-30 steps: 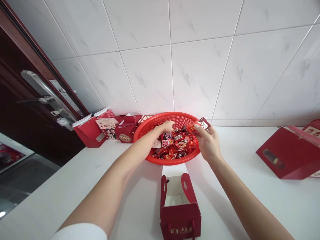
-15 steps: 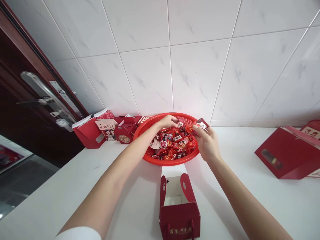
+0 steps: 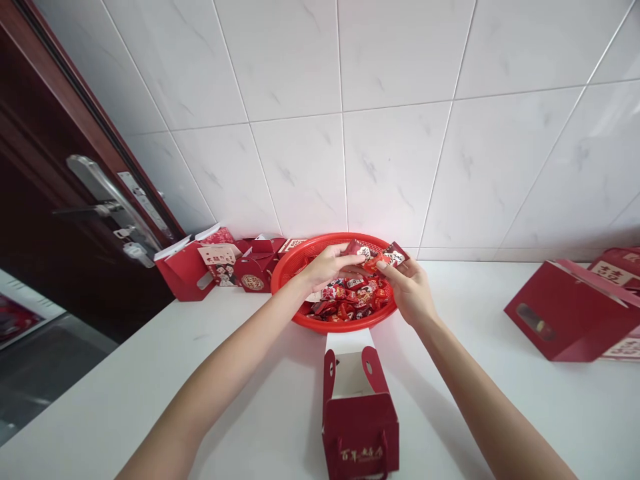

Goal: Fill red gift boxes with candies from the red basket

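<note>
A red plastic basket (image 3: 314, 324) full of wrapped candies (image 3: 350, 303) stands against the tiled wall. Above its far right part, my right hand (image 3: 411, 287) is closed on several wrapped candies (image 3: 395, 254), pinched between thumb and fingers. My left hand (image 3: 330, 267) reaches in from the left and grips a dark red wrapped candy (image 3: 361, 249), held close beside those in the right hand. In front of the basket, a dark red gift box (image 3: 361, 430) with cord handles stands with its top flaps apart, showing a white inside.
Red gift boxes (image 3: 255, 270) and a red paper bag (image 3: 185, 270) line the wall at the left. Another large red box (image 3: 565, 313) with a small window lies at the right, beside more red packaging (image 3: 617, 270). A dark door with a metal handle (image 3: 113, 200) is at far left.
My left hand has lifted a candy from the basket and moved right, up to the candies in my right hand. The view has shifted slightly.
</note>
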{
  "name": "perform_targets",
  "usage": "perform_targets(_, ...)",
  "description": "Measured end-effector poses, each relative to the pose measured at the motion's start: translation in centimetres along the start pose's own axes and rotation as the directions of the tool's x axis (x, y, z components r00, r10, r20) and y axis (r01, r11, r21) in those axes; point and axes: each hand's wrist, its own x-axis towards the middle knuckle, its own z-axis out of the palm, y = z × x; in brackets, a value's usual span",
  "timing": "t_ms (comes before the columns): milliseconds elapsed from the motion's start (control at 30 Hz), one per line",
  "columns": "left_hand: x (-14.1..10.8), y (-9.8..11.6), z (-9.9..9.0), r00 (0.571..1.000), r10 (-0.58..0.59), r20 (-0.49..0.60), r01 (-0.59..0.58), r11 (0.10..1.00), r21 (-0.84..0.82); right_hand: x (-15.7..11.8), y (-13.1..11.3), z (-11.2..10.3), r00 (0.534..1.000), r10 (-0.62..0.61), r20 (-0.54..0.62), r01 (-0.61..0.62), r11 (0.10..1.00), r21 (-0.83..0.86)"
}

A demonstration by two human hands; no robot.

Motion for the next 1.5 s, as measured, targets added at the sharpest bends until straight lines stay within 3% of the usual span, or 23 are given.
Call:
perform_targets(100, -0.1, 0.2, -0.4, 1.0, -0.009, 0.023, 0.008, 0.999, 0.048, 0.0, 0.0, 0.0, 1.0, 0.005, 0.03, -0.005, 1.0, 0.012)
perform_targets(200, 0.1, 1.0, -1.7, 0.998, 0.014, 0.057, -0.025, 0.979, 0.202, 0.1, 0.0, 0.0, 1.0, 0.016, 0.006, -0.016, 1.0, 0.021)
perform_targets(333, 0.6, 2.4, -5.4, 0.995, 0.064, -0.082, -0.02, 0.89, 0.455, 0.1, 0.1, 0.1, 0.998, 0.034, -0.055, -0.033, 0.999, 0.013)
perform_targets(367, 0.7, 2.7, -6.5, 0.989, 0.072, -0.132, 0.01, 0.843, 0.537, 0.1, 0.1, 0.1, 0.998, 0.034, -0.047, -0.033, 0.999, 0.008)
perform_targets(433, 0.9, 2.8, -8.5, 0.983, 0.078, -0.167, 0.072, 0.669, 0.74, 0.2, 0.3, -0.1, 0.999, 0.028, -0.017, -0.028, 0.999, -0.014)
perform_targets(500, 0.9, 2.5, -10.0, 0.989, 0.041, -0.14, 0.104, 0.476, 0.873, 0.2, 0.4, -0.2, 1.0, 0.019, 0.003, -0.019, 0.999, -0.039)
perform_targets(567, 1.0, 1.7, -10.7, 0.994, -0.048, -0.094, 0.104, 0.343, 0.933, 0.1, 0.5, -0.2, 1.0, 0.009, 0.012, -0.008, 0.999, -0.051)
perform_targets(667, 1.2, 0.4, -10.8, 0.99, -0.134, -0.045, 0.078, 0.254, 0.964, 0.1, 0.4, -0.2, 1.0, 0.001, 0.011, -0.001, 0.998, -0.055)
perform_targets(800, 1.5, -0.4, -10.3, 0.992, -0.127, -0.012, 0.041, 0.226, 0.973, 0.1, 0.3, -0.1, 1.0, -0.001, 0.001, 0.001, 0.997, -0.076)
perform_targets(1000, 1.0, 0.2, -10.0, 0.962, -0.245, -0.124, 0.198, 0.307, 0.931, 0.2, 0.3, -0.3, 0.999, 0.024, 0.026, -0.022, 0.997, -0.08)
perform_targets(1067, 0.8, 0.2, -9.9, 0.978, -0.171, -0.121, 0.16, 0.238, 0.958, 0.1, 0.3, -0.2, 0.999, 0.026, 0.027, -0.024, 0.997, -0.077)
perform_targets(1167, 0.4, 0.0, -9.7, 0.997, 0.055, -0.052, 0.049, 0.051, 0.998, 0.1, 0.3, -0.3, 0.999, 0.023, 0.021, -0.022, 0.997, -0.076)
perform_targets(1233, 0.2, 0.1, -9.4, 0.994, 0.11, 0.002, 0.002, -0.042, 0.999, 0.1, 0.3, -0.3, 1.0, 0.021, 0.018, -0.02, 0.996, -0.085)
perform_targets(1333, -0.5, 0.2, -8.7, 0.997, -0.071, -0.001, -0.006, -0.103, 0.995, 0.1, 0.3, -0.3, 1.0, 0.015, 0.022, -0.012, 0.995, -0.099)
perform_targets(1400, -0.9, 0.1, -8.1, 0.972, -0.23, -0.049, 0.021, -0.125, 0.992, 0.1, 0.3, -0.3, 1.0, 0.014, 0.019, -0.012, 0.995, -0.1)
perform_targets(1500, -1.3, -0.8, -7.3, 0.946, -0.312, -0.089, 0.053, -0.125, 0.991, 0.0, 0.3, -0.2, 1.0, 0.021, 0.018, -0.019, 0.995, -0.095)
